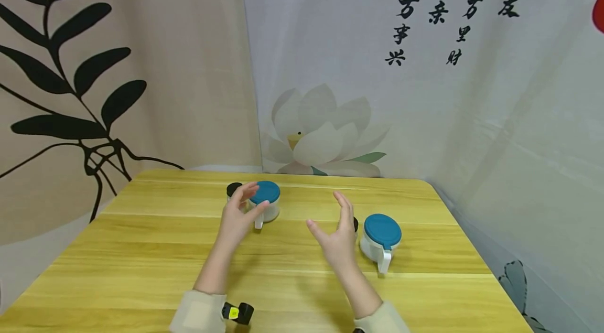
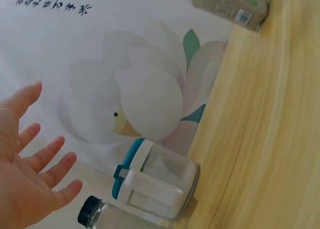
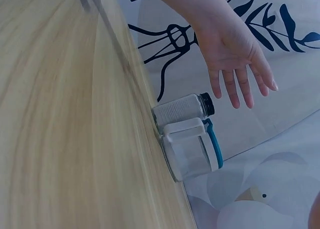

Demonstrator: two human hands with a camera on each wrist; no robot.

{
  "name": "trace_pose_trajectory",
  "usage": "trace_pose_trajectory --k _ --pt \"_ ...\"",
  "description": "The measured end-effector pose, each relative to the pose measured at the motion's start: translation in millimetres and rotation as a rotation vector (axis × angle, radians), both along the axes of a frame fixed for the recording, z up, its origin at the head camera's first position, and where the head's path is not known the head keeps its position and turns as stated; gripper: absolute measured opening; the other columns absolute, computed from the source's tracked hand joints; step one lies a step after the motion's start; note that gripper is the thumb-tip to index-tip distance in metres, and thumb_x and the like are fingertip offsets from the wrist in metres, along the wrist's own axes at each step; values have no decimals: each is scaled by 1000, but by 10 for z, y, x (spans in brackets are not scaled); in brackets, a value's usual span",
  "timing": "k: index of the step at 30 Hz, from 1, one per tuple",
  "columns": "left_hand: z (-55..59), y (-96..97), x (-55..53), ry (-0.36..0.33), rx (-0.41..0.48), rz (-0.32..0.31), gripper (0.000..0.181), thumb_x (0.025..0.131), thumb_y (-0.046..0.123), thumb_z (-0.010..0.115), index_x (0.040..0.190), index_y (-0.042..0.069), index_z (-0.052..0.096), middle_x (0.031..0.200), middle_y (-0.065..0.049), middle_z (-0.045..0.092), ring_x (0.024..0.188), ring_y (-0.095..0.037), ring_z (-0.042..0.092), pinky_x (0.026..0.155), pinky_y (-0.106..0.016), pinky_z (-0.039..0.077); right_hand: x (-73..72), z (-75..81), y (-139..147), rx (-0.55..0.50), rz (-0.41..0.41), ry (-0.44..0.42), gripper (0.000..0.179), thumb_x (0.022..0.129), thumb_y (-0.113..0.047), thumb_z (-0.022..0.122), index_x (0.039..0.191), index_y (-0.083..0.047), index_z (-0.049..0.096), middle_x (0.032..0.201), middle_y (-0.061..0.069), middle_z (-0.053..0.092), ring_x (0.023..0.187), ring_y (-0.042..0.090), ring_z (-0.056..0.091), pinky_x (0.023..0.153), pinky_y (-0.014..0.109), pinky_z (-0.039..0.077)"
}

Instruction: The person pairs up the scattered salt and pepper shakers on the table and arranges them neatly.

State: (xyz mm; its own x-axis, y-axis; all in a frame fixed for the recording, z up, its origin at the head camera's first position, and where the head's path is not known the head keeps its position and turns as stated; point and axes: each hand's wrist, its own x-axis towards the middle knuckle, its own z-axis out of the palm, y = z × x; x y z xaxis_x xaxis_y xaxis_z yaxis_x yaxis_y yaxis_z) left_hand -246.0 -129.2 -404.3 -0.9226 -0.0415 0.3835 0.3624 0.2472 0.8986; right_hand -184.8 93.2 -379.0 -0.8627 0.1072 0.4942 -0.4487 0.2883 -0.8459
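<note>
My left hand [image 1: 237, 222] hangs above the table with fingers spread, near a clear jar with a blue lid [image 1: 266, 192] and white handle. A black-capped clear bottle [image 2: 125, 220] stands left of that jar [image 2: 162, 181]. In the left wrist view, the palm and fingers of the left hand [image 2: 30, 174] hold nothing. My right hand [image 1: 338, 241] is raised too, thumb apart from the fingers, left of a second blue-lidded jar [image 1: 383, 231]. It partly hides another black-capped bottle [image 1: 356, 225], whose barcode label shows in the left wrist view. Neither hand visibly touches anything.
The wooden table [image 1: 155, 249] carries both jar-and-bottle pairs, the left pair farther back. Behind it hang fabric backdrops with a plant print [image 1: 89, 92], a lotus [image 1: 325, 128] and black writing. A black wrist device [image 1: 238, 313] sits at the left sleeve.
</note>
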Motion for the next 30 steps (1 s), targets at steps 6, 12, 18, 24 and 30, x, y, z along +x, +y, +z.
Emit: trace_pose_trajectory --k 6,12,18,24,30 --pt "19 -70 -16 -7 2 44 57 86 25 74 135 11 49 132 -14 53 124 -26 44 104 -49 31 -21 -25 -58 -2 25 26 75 81 -9 76 143 -2 34 146 18 31 136 34 27 105 62 21" --pt "37 -137 -17 -37 26 84 56 86 22 74 135 10 49 130 -11 54 124 -27 45 104 -47 31 -30 -46 -133 -13 41 33 74 81 -8 76 142 -1 35 145 20 33 135 35 28 105 61 21" --pt "30 -223 -22 -46 27 112 59 86 25 74 137 10 48 133 -12 52 124 -27 44 105 -47 29 -42 -60 -202 -27 45 30 74 80 -7 76 141 -1 37 145 21 34 134 36 29 104 61 22" --pt "21 -307 -36 -47 24 150 60 87 27 73 138 10 47 133 -11 52 126 -27 43 105 -47 29 -43 -57 -284 -38 43 -4 73 79 -7 76 141 -3 38 145 18 35 134 36 30 103 63 22" --pt "6 -378 -43 -47 30 174 59 87 23 73 138 9 46 134 -13 52 126 -29 43 104 -48 29 -52 -73 -351 -55 77 -37 74 80 -11 76 143 -4 36 147 19 31 135 37 27 104 63 19"
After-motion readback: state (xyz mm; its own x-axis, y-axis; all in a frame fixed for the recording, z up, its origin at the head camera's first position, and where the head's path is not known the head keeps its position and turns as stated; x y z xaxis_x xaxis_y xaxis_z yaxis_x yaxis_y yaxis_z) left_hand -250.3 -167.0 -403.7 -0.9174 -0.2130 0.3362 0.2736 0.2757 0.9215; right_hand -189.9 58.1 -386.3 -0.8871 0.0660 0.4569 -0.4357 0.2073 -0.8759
